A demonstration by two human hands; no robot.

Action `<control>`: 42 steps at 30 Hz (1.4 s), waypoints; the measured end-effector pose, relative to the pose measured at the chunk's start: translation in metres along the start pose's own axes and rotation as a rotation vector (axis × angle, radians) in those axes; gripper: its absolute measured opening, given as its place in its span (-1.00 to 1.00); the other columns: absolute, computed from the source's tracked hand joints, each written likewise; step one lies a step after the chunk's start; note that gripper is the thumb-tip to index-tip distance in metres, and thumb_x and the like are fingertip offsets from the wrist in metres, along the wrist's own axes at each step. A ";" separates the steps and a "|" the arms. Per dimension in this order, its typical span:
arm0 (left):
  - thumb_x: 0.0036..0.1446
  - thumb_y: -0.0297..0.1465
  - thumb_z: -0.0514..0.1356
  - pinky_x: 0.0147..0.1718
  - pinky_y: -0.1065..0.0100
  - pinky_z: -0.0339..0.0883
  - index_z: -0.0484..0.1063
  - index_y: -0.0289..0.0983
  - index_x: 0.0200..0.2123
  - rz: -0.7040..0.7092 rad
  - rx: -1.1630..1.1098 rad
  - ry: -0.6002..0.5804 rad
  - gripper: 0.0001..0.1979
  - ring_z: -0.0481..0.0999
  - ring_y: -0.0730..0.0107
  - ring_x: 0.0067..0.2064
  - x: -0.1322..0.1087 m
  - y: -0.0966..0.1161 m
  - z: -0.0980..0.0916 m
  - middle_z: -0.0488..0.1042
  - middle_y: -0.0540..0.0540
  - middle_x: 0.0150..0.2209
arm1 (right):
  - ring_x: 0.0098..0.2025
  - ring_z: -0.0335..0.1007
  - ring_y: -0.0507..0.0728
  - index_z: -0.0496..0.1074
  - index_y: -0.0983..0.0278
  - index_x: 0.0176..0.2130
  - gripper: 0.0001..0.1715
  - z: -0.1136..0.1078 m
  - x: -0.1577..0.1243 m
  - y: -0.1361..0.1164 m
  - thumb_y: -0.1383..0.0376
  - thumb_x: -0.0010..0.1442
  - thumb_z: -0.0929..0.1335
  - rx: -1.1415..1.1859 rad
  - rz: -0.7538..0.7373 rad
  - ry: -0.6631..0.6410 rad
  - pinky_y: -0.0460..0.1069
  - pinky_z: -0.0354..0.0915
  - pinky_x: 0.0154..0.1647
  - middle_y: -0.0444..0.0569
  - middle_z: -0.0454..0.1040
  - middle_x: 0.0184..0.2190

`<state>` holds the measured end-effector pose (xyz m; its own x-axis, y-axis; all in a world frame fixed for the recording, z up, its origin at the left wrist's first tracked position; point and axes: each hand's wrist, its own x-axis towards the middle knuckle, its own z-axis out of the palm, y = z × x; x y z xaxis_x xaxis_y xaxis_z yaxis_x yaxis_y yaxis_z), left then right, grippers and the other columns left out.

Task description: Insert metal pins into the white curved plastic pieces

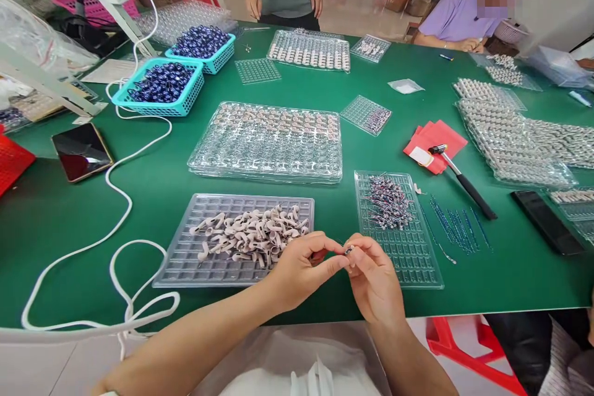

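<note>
My left hand (304, 269) and my right hand (375, 278) meet above the gap between two trays. Pinched between their fingertips is a small part (349, 250), dark and pale, mostly covered by the fingers. To the left, a grey gridded tray (179, 260) carries a heap of beige stemmed earbud shells (255, 232). On the right, a clear tray (413, 266) holds a tangled pile of small wired components (390, 201) in its upper half; its lower cells show green through them.
Stacked clear trays (264, 142) lie ahead. Blue baskets (188, 96) of dark blue pieces, a phone (82, 151) and a looping white cable (111, 182) are left. Right are a hammer (464, 182), red packets (439, 136) and a black case (547, 223). Two people are across the table.
</note>
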<state>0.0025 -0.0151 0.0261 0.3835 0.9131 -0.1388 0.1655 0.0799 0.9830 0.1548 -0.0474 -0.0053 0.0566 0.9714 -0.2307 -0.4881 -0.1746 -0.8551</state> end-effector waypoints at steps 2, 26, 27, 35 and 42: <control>0.11 -0.29 0.24 -0.49 0.41 0.02 0.56 -0.32 -0.39 -0.020 0.000 0.012 -0.80 0.14 0.51 -0.50 0.001 -0.001 -0.001 0.12 0.09 -0.54 | -0.41 0.20 -0.04 0.50 0.18 -0.29 -0.93 -0.003 -0.001 0.003 0.23 0.21 0.43 -0.100 -0.082 -0.011 -0.12 0.23 -0.40 -0.15 0.28 -0.37; 0.22 -0.35 0.14 -0.44 0.42 0.14 0.53 -0.34 -0.40 -0.032 0.169 -0.245 -0.76 0.26 0.45 -0.46 0.009 0.008 -0.027 0.23 0.04 -0.59 | -0.27 0.39 0.11 0.38 0.21 -0.10 -0.67 -0.022 0.003 -0.016 0.53 0.18 0.36 -1.177 -0.848 -0.310 0.05 0.34 -0.26 -0.02 0.50 -0.31; 0.21 -0.33 0.14 -0.46 0.42 0.13 0.52 -0.34 -0.40 -0.065 0.126 -0.259 -0.76 0.24 0.46 -0.47 0.009 0.009 -0.028 0.22 0.05 -0.59 | -0.28 0.38 0.10 0.38 0.20 -0.11 -0.69 -0.020 0.001 -0.016 0.53 0.19 0.35 -1.131 -0.802 -0.309 0.03 0.33 -0.27 -0.03 0.48 -0.32; 0.14 -0.28 0.22 -0.54 0.44 -0.02 0.41 -0.32 -0.45 -0.233 -0.196 -0.358 -0.77 0.06 0.54 -0.53 0.010 0.004 -0.031 0.10 0.13 -0.59 | -0.34 0.33 0.06 0.41 0.17 -0.20 -0.80 -0.017 -0.002 -0.012 0.47 0.26 0.31 -0.734 -0.477 -0.315 -0.01 0.29 -0.31 -0.11 0.42 -0.39; 0.15 -0.29 0.21 -0.55 0.43 0.01 0.42 -0.31 -0.44 -0.209 -0.210 -0.332 -0.79 0.12 0.53 -0.54 0.009 0.001 -0.028 0.13 0.11 -0.60 | -0.35 0.34 0.05 0.44 0.19 -0.24 -0.85 -0.018 -0.001 -0.012 0.42 0.28 0.31 -0.637 -0.413 -0.315 -0.03 0.28 -0.32 -0.12 0.42 -0.42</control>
<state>-0.0192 0.0043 0.0294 0.6380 0.6936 -0.3343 0.0953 0.3597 0.9282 0.1760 -0.0495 -0.0033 -0.1700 0.9604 0.2207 0.1118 0.2413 -0.9640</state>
